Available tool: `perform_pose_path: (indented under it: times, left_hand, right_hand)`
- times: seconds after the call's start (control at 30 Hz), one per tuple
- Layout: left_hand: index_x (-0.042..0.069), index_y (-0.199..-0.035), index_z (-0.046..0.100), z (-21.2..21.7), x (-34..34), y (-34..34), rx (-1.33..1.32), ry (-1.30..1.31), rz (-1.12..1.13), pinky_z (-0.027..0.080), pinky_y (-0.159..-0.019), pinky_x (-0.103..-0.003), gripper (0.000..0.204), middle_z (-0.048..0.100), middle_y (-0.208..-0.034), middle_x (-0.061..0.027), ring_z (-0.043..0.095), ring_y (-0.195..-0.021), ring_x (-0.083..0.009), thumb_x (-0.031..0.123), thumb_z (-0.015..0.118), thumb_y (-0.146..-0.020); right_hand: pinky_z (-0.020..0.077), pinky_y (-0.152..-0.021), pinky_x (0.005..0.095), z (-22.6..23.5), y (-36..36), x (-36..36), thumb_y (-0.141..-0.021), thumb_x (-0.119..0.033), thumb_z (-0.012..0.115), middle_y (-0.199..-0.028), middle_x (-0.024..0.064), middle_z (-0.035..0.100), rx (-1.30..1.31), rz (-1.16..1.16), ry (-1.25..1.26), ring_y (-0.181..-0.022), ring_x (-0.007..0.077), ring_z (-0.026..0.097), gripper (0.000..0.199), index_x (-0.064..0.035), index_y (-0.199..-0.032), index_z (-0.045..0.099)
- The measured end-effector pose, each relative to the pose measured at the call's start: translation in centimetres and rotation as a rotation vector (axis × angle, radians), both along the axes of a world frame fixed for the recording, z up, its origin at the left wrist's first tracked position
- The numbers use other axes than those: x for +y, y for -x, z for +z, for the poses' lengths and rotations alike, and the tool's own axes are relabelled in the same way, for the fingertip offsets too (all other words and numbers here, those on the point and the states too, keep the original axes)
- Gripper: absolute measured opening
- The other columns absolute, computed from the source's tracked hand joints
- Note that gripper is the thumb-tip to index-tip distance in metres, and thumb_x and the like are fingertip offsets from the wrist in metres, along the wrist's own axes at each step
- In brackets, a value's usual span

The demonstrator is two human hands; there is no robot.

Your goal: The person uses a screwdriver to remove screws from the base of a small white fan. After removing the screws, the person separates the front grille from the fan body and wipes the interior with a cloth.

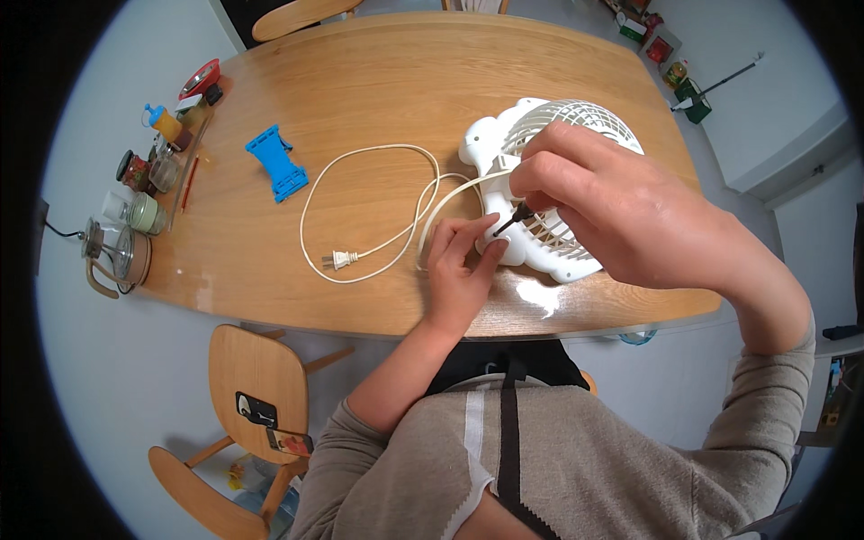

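A white electric fan point(486, 142) with a round slatted grille lies on the wooden table in front of me. My right hand point(612, 193) is closed round a dark-handled screwdriver point(513, 219), whose shaft slants down to the near left part of the fan's white body. Beside the tip, my left hand point(461, 270) has its thumb and fingers on that same part, holding it steady. A pale power cord point(367, 149) runs from the fan and loops over the table to the left, ending in a two-pronged plug point(340, 260). My right hand hides part of the grille.
Left of the cord lies a blue plastic holder point(276, 164). Jars, a sauce bottle point(164, 121), a red bowl point(200, 79) and a glass kettle point(126, 256) line the table's left edge. A wooden chair point(256, 360) stands at the near left.
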State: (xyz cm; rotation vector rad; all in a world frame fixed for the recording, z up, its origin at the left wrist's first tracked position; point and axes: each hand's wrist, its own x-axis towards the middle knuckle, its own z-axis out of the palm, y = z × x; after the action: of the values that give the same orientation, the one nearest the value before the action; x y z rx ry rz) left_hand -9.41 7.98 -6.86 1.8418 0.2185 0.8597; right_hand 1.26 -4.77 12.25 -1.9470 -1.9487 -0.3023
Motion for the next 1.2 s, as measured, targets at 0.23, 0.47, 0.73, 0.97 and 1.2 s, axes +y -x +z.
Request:
perform_pose_path:
  times: [0.23, 0.47, 0.73, 0.97, 1.2]
  left_hand:
    - [0.006, -0.113, 0.070, -0.6, 0.2, -0.1, -0.023, -0.016, -0.009, 0.048, -0.076, -0.031, 0.035, 0.056, -0.091, -0.0056, 0.055, -0.084, -0.0188, 0.005, 0.079, -0.079]
    - [0.008, -0.115, 0.068, -0.5, 0.2, 0.0, 0.002, -0.054, -0.025, 0.048, -0.076, -0.031, 0.040, 0.055, -0.098, -0.0066, 0.055, -0.089, -0.0215, 0.008, 0.081, -0.077]
    - [0.003, -0.139, 0.042, -0.7, -0.2, -0.4, 0.139, -0.030, -0.115, 0.047, -0.097, -0.041, 0.082, 0.052, -0.126, -0.0187, 0.054, -0.112, -0.0331, 0.022, 0.087, -0.072]
    - [-0.001, -0.139, 0.039, -1.0, -0.6, -0.4, 0.251, 0.071, -0.159, 0.046, -0.102, -0.041, 0.091, 0.054, -0.133, -0.0229, 0.055, -0.123, -0.0344, 0.023, 0.091, -0.068]
    - [-0.003, -0.137, 0.042, -1.1, -0.8, -0.4, 0.238, 0.073, -0.165, 0.046, -0.105, -0.038, 0.085, 0.054, -0.134, -0.0194, 0.055, -0.125, -0.0273, 0.012, 0.090, -0.069]
  right_hand:
    - [0.0472, -0.054, 0.0407, 1.2, 1.0, -0.4, -0.089, -0.012, 0.062, -0.073, 0.0110, 0.061, 0.115, -0.176, 0.184, -0.063, 0.0323, 0.062, 0.014, -0.0045, -0.094, 0.052]
    - [0.0541, -0.055, 0.0286, 2.5, 0.9, -1.5, -0.084, 0.005, 0.064, -0.079, 0.0106, 0.063, 0.242, -0.164, 0.016, -0.070, 0.0197, 0.071, 0.012, 0.0008, -0.092, 0.057]
    - [0.0470, -0.051, 0.0243, 2.0, 1.3, -5.3, -0.080, 0.003, 0.065, -0.071, 0.0091, 0.065, 0.392, -0.370, -0.126, -0.056, 0.0107, 0.063, 0.010, 0.0011, -0.085, 0.057]
    - [0.0437, -0.051, 0.0202, -1.1, 2.5, -7.6, -0.084, 0.000, 0.062, -0.064, 0.0026, 0.064, 0.638, -0.448, -0.224, -0.056, 0.0080, 0.063, 0.010, -0.0012, -0.079, 0.054]
    - [0.0410, -0.059, 0.0221, -5.5, 2.7, -8.3, -0.084, -0.005, 0.067, -0.074, 0.0008, 0.058, 0.946, -0.527, -0.378, -0.063, 0.0056, 0.052, 0.015, -0.0046, -0.085, 0.052]
